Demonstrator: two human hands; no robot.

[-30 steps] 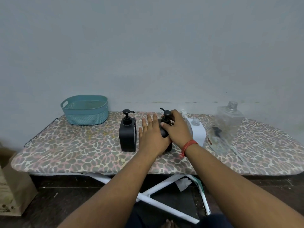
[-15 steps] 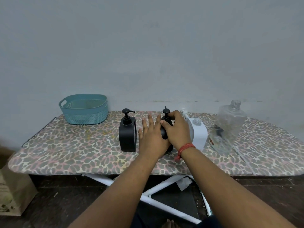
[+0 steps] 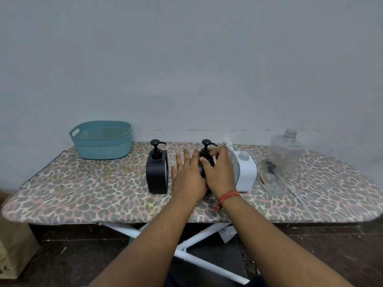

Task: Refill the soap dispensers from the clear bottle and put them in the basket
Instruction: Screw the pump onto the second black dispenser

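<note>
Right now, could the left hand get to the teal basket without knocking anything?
Probably yes. The left hand rests against the middle black dispenser. The teal basket sits far left at the back; only the other black dispenser stands between, and passing in front of it or above it looks free.

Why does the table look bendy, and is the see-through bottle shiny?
In the head view the wide lens bows the ironing board, so its front edge curves down at both ends. The light is soft and even, and shadows are faint. The clear bottle shows only dull, pale reflections, no bright glare.
</note>
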